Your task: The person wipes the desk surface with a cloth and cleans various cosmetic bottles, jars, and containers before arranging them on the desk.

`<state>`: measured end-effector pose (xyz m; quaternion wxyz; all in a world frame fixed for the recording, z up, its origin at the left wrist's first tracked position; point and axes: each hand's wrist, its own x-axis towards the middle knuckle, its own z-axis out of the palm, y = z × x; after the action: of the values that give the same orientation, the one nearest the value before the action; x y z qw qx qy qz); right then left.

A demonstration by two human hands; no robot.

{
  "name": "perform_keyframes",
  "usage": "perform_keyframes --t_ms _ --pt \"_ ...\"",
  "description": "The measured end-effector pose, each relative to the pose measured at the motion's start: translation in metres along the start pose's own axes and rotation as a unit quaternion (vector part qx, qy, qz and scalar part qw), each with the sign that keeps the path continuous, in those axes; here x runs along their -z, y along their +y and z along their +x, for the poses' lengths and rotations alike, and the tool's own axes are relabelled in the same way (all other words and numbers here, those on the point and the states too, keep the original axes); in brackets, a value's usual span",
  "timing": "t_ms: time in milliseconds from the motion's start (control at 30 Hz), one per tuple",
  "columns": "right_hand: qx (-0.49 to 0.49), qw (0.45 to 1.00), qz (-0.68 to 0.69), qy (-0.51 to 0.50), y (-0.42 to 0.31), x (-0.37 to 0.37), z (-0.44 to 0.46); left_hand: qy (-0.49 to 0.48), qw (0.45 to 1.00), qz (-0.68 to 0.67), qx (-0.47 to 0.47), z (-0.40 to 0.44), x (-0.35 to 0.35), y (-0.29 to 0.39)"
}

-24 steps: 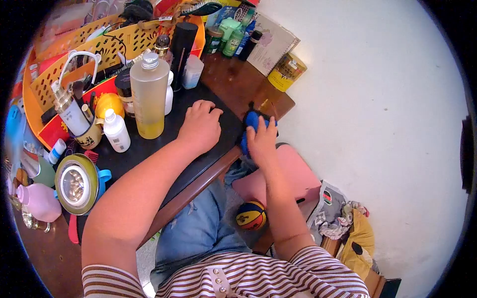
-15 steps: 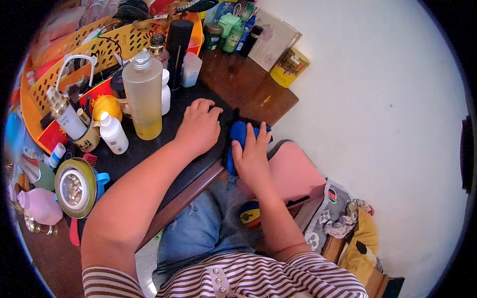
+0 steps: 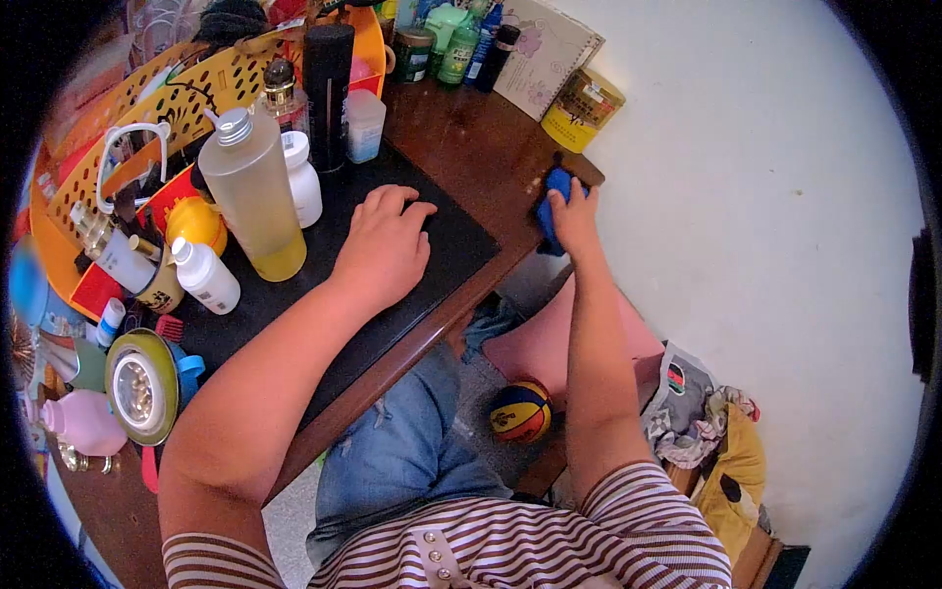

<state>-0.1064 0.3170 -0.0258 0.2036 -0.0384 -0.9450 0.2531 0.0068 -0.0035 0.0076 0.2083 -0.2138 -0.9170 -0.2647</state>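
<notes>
My right hand (image 3: pixel 576 218) grips a bright blue cloth (image 3: pixel 555 208) at the right corner of the dark wooden table (image 3: pixel 461 147). Part of the cloth hangs over the edge, and my palm hides some of it. On the black mat (image 3: pixel 339 344) rests my left hand (image 3: pixel 381 243), palm down with fingers slightly bent and apart, holding nothing. To its left stand a tall bottle of yellowish liquid (image 3: pixel 257 196) and a white bottle (image 3: pixel 302 182).
An orange perforated basket (image 3: pixel 231 79) fills the back left, with cosmetics around it. Green bottles (image 3: pixel 457 54), a notebook (image 3: pixel 545 54) and a yellow-labelled jar (image 3: pixel 581 110) stand along the back. Below the table are a small basketball (image 3: pixel 520 410) and a pink object (image 3: pixel 579 339).
My right hand has carried the blue cloth up and right, from the mat's right edge to the table's corner. My left hand stays on the mat. The view has shifted slightly.
</notes>
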Motion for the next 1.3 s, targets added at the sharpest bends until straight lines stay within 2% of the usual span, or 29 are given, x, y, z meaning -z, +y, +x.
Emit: perform_keyframes --t_ms 233,300,500,667,900,967,1033,1100,1200,1300 --pt "-0.073 0.997 -0.013 -0.010 0.041 0.003 0.072 0.004 1.000 -0.008 -0.004 0.001 0.001 0.002" --pt "-0.133 0.991 -0.001 -0.017 0.044 0.004 0.085 0.007 1.000 -0.012 -0.003 0.001 0.000 0.002" --pt "-0.116 0.992 -0.040 0.000 0.056 -0.003 0.095 0.022 1.000 -0.018 -0.001 0.002 -0.005 -0.002" --pt "-0.117 0.993 -0.022 0.009 0.021 0.003 0.050 0.031 0.999 -0.007 0.002 0.001 -0.008 -0.002" --pt "-0.051 0.998 0.032 0.003 -0.034 0.001 -0.037 0.031 0.999 0.008 0.004 0.001 -0.011 -0.003" --pt "0.008 1.000 -0.013 0.012 -0.056 -0.003 -0.071 0.028 1.000 0.006 0.005 0.001 -0.012 -0.003" --pt "0.117 0.988 -0.100 -0.018 -0.092 0.008 -0.109 0.026 1.000 0.005 0.009 0.001 -0.010 -0.002" --pt "0.258 0.949 -0.174 -0.041 -0.110 0.008 -0.131 0.021 1.000 0.005 0.012 0.001 -0.009 -0.001" --pt "0.213 0.959 -0.164 -0.090 -0.153 0.025 -0.154 0.041 0.999 0.005 0.003 0.000 -0.009 -0.003" --pt "0.251 0.946 -0.177 -0.104 -0.155 0.023 -0.133 0.057 0.998 -0.020 0.028 0.002 -0.009 -0.004"
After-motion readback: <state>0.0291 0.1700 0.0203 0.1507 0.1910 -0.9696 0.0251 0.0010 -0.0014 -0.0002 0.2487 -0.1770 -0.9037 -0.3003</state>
